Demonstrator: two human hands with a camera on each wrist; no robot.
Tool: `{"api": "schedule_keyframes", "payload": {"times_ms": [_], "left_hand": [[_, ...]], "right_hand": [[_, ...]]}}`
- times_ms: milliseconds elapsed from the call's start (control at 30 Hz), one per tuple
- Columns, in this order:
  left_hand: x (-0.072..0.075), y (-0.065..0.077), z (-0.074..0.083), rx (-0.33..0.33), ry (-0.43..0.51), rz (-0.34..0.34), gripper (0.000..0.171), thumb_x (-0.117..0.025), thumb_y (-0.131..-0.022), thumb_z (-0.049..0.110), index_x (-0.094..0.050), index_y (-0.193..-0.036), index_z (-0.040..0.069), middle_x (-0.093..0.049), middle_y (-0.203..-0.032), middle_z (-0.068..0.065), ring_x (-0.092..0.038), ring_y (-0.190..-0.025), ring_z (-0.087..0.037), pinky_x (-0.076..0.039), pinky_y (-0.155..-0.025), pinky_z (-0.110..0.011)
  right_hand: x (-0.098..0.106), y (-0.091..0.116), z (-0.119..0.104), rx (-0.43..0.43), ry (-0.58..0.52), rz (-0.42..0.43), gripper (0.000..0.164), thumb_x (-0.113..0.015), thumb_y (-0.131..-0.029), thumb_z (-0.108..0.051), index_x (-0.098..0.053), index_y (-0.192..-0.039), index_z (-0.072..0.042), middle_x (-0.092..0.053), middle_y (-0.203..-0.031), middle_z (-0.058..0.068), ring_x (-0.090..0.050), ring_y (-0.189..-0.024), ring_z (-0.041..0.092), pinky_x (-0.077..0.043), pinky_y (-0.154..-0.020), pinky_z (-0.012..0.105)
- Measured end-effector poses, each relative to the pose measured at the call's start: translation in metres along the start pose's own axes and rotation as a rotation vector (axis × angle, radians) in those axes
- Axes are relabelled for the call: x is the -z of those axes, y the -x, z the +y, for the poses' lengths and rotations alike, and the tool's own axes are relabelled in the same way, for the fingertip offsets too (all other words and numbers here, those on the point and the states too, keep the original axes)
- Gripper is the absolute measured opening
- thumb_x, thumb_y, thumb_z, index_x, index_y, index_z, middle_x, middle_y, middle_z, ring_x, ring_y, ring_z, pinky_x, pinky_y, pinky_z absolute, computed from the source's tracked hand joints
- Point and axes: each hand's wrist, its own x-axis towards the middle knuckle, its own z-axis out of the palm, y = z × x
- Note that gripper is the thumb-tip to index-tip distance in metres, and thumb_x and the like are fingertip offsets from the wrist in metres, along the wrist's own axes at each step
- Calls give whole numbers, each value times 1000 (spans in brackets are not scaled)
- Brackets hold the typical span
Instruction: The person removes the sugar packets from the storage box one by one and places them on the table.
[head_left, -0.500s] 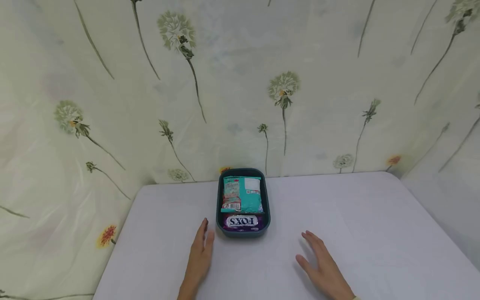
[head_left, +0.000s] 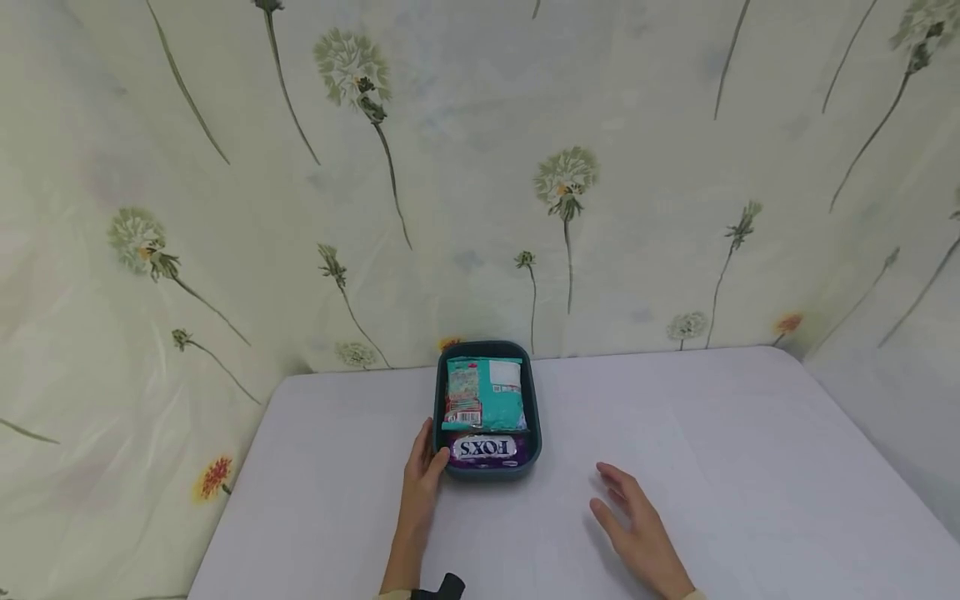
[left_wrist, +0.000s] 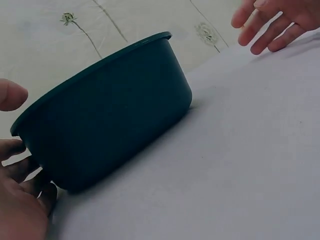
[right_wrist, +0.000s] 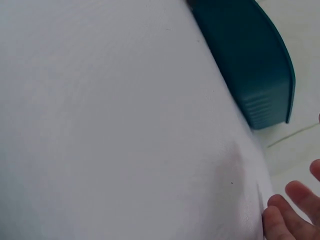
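A dark teal plastic basket [head_left: 489, 474] stands on the white-covered table. In it lie a turquoise snack packet [head_left: 501, 403] and, nearer to me, a purple FOX'S packet [head_left: 483, 448]. My left hand [head_left: 422, 487] is at the basket's near left side. In the left wrist view its fingers [left_wrist: 22, 169] touch the basket's outer wall [left_wrist: 110, 110], while the thumb hovers just off the rim. To the right of the basket, apart from it, my right hand [head_left: 637, 529] holds nothing, with its fingers spread and loosely bent.
The table [head_left: 675, 433] has a smooth white cover. Directly behind its back edge hangs a pale cloth [head_left: 465, 208] printed with dandelions, and the basket stands close to it. More of this cloth hangs along the left and right sides.
My left hand has moved forward and right, from beside the basket to contact with its left side. The right hand has shifted slightly left. The basket and packets have kept their places.
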Motion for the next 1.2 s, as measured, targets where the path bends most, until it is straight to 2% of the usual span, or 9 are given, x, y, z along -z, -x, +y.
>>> {"api": "schedule_keyframes", "payload": {"times_ms": [200,333,433,567,767,900,1000,1200], "left_hand": [[-14,-4,-2,-1,41,82,60,-55,-93,20,-31,-148,23,-25,-157,-5,-19,-146,-25,-22,-114,-42],[-17,-6,-7,-5,95,126,58,-56,-92,17,-36,-145,27,-29,-155,-1,-21,-145,-20,-22,-114,-41],[-20,-7,-8,-17,93,143,57,-57,-91,15,-38,-144,29,-32,-154,1,-24,-144,-17,-24,-114,-38],[-19,-8,-8,-21,78,147,57,-57,-91,15,-39,-143,29,-33,-153,2,-24,-144,-17,-25,-113,-36],[-19,-7,-7,-21,83,155,58,-57,-91,13,-39,-143,30,-33,-153,3,-25,-144,-16,-26,-113,-34],[-19,-8,-5,-24,70,157,58,-55,-90,10,-39,-143,29,-33,-153,2,-26,-144,-17,-27,-112,-35],[-19,-8,-5,-14,60,166,59,-55,-90,10,-39,-143,30,-34,-153,3,-26,-144,-17,-27,-112,-35],[-17,-7,-8,-2,65,176,59,-55,-90,9,-40,-142,33,-34,-152,4,-26,-143,-15,-26,-112,-33]], "right_hand": [[-2,-3,0,-20,-65,-19,50,-56,-93,-27,-39,-138,-14,-47,-140,9,-48,-127,25,-37,-97,8],[-3,-4,-1,-20,-58,-27,50,-56,-93,-27,-39,-139,-16,-48,-141,7,-50,-126,24,-42,-98,16],[-2,-7,-2,-9,-46,-23,50,-56,-93,-27,-39,-139,-18,-47,-142,5,-50,-126,24,-45,-97,20],[-1,-11,-4,4,-79,-28,51,-57,-93,-23,-38,-140,-16,-45,-143,5,-50,-126,23,-45,-94,15],[-6,-15,-3,-17,-160,-16,50,-57,-93,-18,-39,-139,-10,-45,-142,9,-52,-123,12,-43,-90,10],[-11,-20,-5,-32,-232,-22,51,-57,-93,-15,-38,-139,-10,-45,-142,8,-53,-123,19,-44,-90,12],[-15,-26,-10,16,-281,-49,51,-56,-93,-13,-37,-140,-8,-42,-143,14,-51,-125,27,-45,-89,14],[-21,-36,-30,105,-378,-89,50,-53,-94,-8,-36,-141,-7,-39,-143,22,-51,-126,25,-46,-91,17]]}}
